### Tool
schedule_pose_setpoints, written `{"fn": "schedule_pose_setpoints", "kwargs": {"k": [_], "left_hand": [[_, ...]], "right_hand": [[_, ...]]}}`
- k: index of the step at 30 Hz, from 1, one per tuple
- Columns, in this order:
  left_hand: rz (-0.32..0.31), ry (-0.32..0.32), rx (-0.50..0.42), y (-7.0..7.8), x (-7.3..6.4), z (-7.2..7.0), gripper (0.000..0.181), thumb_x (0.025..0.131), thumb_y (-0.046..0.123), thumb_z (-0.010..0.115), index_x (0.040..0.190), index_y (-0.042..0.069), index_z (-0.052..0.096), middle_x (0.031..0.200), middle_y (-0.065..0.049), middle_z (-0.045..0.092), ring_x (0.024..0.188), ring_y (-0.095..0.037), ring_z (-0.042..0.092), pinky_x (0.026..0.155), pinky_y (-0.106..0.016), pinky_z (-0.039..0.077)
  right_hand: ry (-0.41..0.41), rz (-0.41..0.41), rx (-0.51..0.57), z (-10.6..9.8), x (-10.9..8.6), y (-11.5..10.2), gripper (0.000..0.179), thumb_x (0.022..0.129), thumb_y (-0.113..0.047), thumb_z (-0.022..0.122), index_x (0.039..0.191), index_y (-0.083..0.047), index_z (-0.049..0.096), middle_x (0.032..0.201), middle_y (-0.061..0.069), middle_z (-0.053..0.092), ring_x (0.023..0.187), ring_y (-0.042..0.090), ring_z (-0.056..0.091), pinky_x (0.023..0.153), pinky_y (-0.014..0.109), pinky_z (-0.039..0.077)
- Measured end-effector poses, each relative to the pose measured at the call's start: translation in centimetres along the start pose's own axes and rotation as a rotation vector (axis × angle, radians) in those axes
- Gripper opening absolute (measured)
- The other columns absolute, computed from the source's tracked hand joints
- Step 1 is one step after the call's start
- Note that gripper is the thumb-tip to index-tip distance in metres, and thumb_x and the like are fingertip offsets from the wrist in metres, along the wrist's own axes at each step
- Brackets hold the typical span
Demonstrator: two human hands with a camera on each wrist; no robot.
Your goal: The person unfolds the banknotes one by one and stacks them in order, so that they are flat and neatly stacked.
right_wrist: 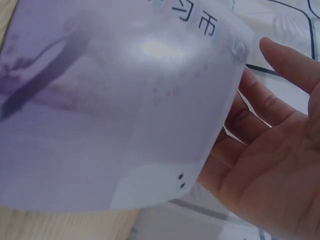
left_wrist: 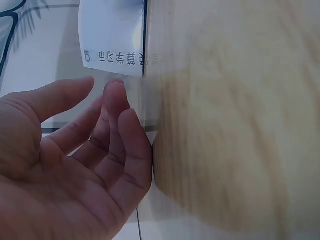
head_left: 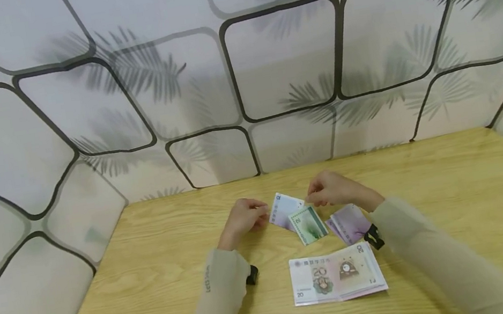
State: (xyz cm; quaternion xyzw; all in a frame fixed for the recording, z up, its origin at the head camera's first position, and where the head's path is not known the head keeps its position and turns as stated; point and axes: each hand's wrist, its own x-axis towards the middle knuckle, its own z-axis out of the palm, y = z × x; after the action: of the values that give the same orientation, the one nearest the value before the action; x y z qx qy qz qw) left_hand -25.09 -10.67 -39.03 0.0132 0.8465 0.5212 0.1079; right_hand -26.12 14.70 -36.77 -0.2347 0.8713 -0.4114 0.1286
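we see the left hand with loose, softly bent fingers and its thumb apart, just left of a pale blue paper note. the right hand is loose too, thumb apart, just right of that note. a green note overlaps its near right part. purple notes lie by the right wrist; nearer, we see a pile of bigger notes on the table.

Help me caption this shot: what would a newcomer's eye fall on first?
Probably the green note, overlapping the blue note between the left hand and right hand. Next comes the larger stack below them, with "20" printed on top. Behind the table, the backdrop draws the eye with black outlines and leaf prints.
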Motion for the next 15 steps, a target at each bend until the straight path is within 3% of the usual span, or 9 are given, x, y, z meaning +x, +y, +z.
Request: {"fn": "schedule_pose_setpoints", "kwargs": {"k": [6, 15], "left_hand": [[0.012, -0.033, 0.015, 0.07, 0.20, 0.12, 0.022, 0.099, 0.007, 0.063, 0.114, -0.007, 0.071, 0.079, -0.009, 0.069, 0.059, -0.010, 0.056, 0.053, -0.021, 0.046], [0.035, -0.083, -0.011, 0.28, 0.29, 0.16, 0.023, 0.098, 0.002, 0.063, 0.117, -0.007, 0.070, 0.072, -0.006, 0.061, 0.057, -0.011, 0.051, 0.052, -0.022, 0.043]], "right_hand": [[-0.005, -0.015, -0.023, 0.40, 0.37, -0.54, 0.016, 0.094, -0.006, 0.064, 0.081, 0.002, 0.069, 0.069, 0.007, 0.061, 0.058, 0.011, 0.045, 0.052, 0.023, 0.036], [-0.011, -0.018, -0.042, 0.99, 0.82, -0.78, 0.011, 0.093, 0.000, 0.065, 0.085, 0.003, 0.072, 0.071, 0.009, 0.064, 0.062, 0.015, 0.054, 0.057, 0.025, 0.045]]}}
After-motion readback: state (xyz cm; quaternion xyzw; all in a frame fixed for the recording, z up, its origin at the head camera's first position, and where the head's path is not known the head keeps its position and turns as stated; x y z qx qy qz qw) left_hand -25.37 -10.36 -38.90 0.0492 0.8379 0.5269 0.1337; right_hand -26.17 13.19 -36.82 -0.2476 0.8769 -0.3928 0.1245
